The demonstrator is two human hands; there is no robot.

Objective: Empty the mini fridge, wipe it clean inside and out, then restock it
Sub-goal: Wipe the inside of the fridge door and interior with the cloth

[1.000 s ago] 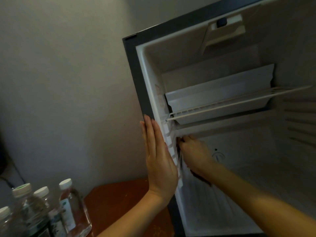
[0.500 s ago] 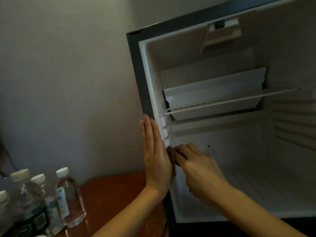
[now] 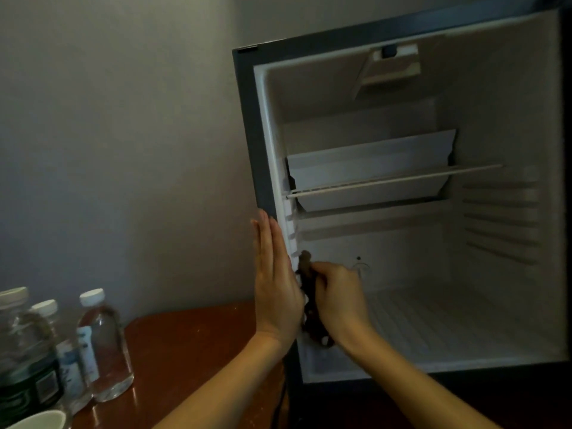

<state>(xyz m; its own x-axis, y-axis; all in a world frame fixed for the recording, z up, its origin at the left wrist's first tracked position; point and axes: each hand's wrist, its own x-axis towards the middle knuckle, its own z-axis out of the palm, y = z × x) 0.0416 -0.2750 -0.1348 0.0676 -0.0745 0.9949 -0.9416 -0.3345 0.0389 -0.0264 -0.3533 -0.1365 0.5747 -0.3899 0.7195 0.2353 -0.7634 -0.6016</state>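
Setting: grey wall, reddish-brown wooden table (image 3: 192, 345).
Fridge: open dark white-lined mini fridge (image 3: 247, 134) against flat left hand (image 3: 277, 283).
Change: right hand (image 3: 339, 305), clutching dark crumpled cloth (image 3: 306, 274), has wiped forward beside it (interior cleaning underway).

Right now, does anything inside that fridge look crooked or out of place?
The white tray looks tilted, showing both above and below the wire shelf instead of lying flat. Nothing spilled or broken shows.
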